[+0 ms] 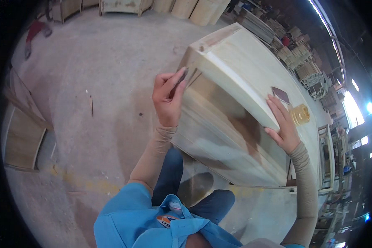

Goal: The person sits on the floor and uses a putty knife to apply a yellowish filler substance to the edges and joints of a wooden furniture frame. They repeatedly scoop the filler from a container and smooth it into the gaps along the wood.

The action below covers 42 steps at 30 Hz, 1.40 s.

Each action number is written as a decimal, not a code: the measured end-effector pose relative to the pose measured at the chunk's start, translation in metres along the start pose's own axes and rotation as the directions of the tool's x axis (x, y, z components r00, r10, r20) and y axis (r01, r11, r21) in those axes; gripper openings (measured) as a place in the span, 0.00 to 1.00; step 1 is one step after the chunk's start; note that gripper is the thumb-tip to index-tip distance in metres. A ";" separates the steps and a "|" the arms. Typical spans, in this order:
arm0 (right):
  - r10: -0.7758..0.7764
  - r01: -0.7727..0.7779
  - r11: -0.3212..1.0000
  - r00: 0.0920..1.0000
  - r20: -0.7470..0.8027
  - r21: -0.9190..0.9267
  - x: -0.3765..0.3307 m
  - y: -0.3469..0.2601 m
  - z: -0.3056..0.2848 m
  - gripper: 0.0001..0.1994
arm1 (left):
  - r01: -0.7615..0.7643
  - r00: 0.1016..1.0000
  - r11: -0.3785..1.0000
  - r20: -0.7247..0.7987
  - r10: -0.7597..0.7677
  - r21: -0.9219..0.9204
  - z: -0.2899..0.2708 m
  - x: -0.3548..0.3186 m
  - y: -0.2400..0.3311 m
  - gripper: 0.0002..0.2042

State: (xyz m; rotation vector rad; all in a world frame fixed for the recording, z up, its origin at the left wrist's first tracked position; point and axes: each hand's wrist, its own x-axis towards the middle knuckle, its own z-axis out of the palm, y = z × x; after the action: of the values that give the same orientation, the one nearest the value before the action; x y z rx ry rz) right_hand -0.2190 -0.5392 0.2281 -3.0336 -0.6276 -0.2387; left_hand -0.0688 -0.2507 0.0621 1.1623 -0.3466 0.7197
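A pale, unfinished wooden cabinet (252,58) stands in front of me, with an open drawer-like recess along its near side. At the recess's left end, my left hand (167,99) pinches a small dark folded piece of sandpaper (182,76) close to the corner post. My right hand (284,126) lies with its fingers stretched over the top front edge, the thumb on the front face. Just beyond its fingertips, a reddish-brown sandpaper sheet (280,94) rests on the cabinet top. Beside that sheet sits a yellowish translucent jar (299,114), its contents unclear.
A curved wooden panel piece (24,138) stands on the concrete floor (99,66) at the left. More wooden cabinets (126,5) are at the back. Stacked wooden parts (306,68) line the right side. Part of another person (34,34) shows at the far left.
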 end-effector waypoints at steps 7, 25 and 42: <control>0.084 -0.086 0.995 0.996 0.035 0.050 0.007 -0.006 0.002 0.42 | 0.081 0.989 0.996 -0.123 -0.086 -0.044 0.003 -0.008 -0.020 0.18; 0.095 -0.095 0.996 0.995 0.042 -0.005 0.008 -0.008 0.003 0.42 | -0.209 0.973 0.949 -0.045 0.225 0.234 0.011 -0.005 -0.027 0.15; 0.088 -0.086 0.996 0.995 0.055 -0.033 0.006 -0.005 0.004 0.42 | -0.216 0.974 0.966 -0.040 0.224 0.140 0.005 0.009 -0.027 0.14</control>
State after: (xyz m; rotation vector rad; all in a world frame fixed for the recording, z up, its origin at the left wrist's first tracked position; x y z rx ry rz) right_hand -0.2146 -0.5323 0.2252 -3.0974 -0.4977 -0.1624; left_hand -0.0436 -0.2579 0.0501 1.2405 -0.3888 0.9808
